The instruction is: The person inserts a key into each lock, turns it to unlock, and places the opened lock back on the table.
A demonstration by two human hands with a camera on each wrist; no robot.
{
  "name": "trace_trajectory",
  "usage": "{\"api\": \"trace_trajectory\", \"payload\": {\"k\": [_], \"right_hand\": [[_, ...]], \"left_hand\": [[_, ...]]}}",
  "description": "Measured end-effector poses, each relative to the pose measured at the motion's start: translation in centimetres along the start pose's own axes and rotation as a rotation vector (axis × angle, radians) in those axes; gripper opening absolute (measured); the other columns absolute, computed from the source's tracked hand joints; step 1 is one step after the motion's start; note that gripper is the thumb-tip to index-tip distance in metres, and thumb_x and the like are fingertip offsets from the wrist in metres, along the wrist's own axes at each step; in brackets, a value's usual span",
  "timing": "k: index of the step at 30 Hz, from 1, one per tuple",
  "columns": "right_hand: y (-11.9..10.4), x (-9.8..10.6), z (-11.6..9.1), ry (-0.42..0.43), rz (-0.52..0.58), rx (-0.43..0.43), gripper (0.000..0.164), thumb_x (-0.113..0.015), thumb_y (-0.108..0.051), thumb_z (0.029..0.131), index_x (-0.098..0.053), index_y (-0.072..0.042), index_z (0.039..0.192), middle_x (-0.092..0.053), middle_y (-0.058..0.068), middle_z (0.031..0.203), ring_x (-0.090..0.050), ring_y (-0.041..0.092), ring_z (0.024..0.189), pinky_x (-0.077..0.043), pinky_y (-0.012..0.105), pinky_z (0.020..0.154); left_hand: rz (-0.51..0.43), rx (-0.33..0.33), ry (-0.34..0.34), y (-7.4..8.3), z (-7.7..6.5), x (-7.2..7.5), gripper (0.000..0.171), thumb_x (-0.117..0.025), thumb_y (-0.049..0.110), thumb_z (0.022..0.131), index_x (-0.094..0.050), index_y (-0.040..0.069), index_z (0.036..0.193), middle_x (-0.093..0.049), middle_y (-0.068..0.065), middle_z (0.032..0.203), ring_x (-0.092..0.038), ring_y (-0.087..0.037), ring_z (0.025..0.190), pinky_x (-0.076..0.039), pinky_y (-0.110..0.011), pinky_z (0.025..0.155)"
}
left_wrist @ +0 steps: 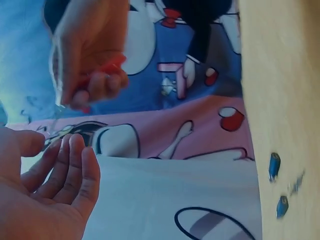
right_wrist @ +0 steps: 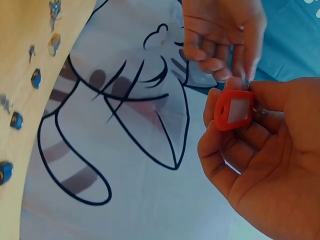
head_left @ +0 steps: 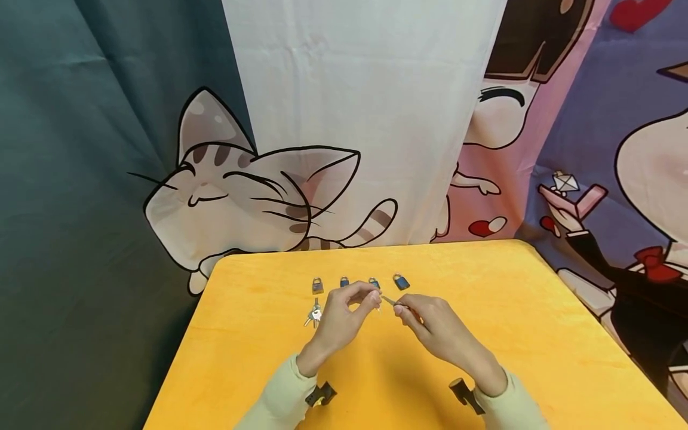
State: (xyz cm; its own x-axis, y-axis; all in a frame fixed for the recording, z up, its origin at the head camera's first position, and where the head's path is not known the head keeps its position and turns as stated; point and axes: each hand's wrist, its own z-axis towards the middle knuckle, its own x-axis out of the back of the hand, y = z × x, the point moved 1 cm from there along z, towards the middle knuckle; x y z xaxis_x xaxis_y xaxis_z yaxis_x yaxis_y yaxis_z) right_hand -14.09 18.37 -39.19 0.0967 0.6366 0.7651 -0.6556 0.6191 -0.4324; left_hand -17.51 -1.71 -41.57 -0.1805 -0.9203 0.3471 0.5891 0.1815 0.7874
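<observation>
- in the head view, grasps a thin piece [head_left: 390, 300] in the curled fingers of the right hand [head_left: 438, 325], above the yellow table [head_left: 484, 280].
- slants that piece's long axis up and leftward, from the right fingertips toward the left hand [head_left: 344, 316].
- shows left thumb and forefinger close together at the piece's far end; cannot tell a pinch from a mere touch there, with that end covered by the tips.
- hangs a pale speck [head_left: 379, 310] just under the left fingertips, too small to name.
- lines up four padlocks [head_left: 401, 282] beyond the hands, the middle two partly covered by the left hand; lays a bunch of keys [head_left: 314, 315] just beside it.
- in the left wrist view, cuts off both hands at the frame edges and blurs the thin piece to a faint streak.
- tilts a red tag [left_wrist: 114, 65] up to the right in the right hand's grasp, partly hidden by fingers.
- in the right wrist view, turns the tag's white window to the camera, long side nearly upright.
- half hides a metal ring [right_wrist: 259, 109] at the tag's right side, among the right fingers.
- points the left fingers downward, tips near the tag, contact impossible to make out.
</observation>
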Motion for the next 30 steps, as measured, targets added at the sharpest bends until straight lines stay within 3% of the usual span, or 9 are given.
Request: {"api": "trace_trajectory", "payload": {"k": [7,17,30], "right_hand": [[1.0,1.4,-0.6,0.021,-0.037,-0.026,0.015,-0.061,-0.011,0.097,-0.062,-0.021,0.087,-0.053,-0.015,0.068,-0.042,-0.006,0.059,-0.041,0.016,0.053],[2.1,2.4,-1.3,0.034,-0.08,-0.055,0.014,-0.061,-0.01,0.096,-0.063,-0.02,0.086,-0.055,-0.018,0.069,-0.044,-0.008,0.059,-0.042,0.016,0.052],[2.9,2.4,-2.4,0.036,-0.082,-0.104,0.018,-0.06,-0.011,0.097,-0.061,-0.023,0.083,-0.05,-0.021,0.067,-0.04,-0.008,0.056,-0.038,0.016,0.05]], "left_hand": [[0.253,-0.044,-0.076,-2.0,2.5,-0.8,0.023,-0.054,0.029,0.102,-0.069,0.014,0.11,-0.07,0.004,0.097,-0.064,-0.006,0.086,-0.054,-0.029,0.083],[0.482,0.068,-0.153,-6.7,4.8,-3.3,0.027,-0.058,0.026,0.1,-0.063,0.015,0.124,-0.068,0.002,0.105,-0.068,-0.016,0.093,-0.053,-0.022,0.076],[0.564,0.173,-0.262,-11.2,7.1,-6.8,0.039,-0.056,0.031,0.101,-0.057,0.016,0.136,-0.062,-0.001,0.132,-0.063,-0.017,0.115,-0.055,-0.031,0.092]]}}
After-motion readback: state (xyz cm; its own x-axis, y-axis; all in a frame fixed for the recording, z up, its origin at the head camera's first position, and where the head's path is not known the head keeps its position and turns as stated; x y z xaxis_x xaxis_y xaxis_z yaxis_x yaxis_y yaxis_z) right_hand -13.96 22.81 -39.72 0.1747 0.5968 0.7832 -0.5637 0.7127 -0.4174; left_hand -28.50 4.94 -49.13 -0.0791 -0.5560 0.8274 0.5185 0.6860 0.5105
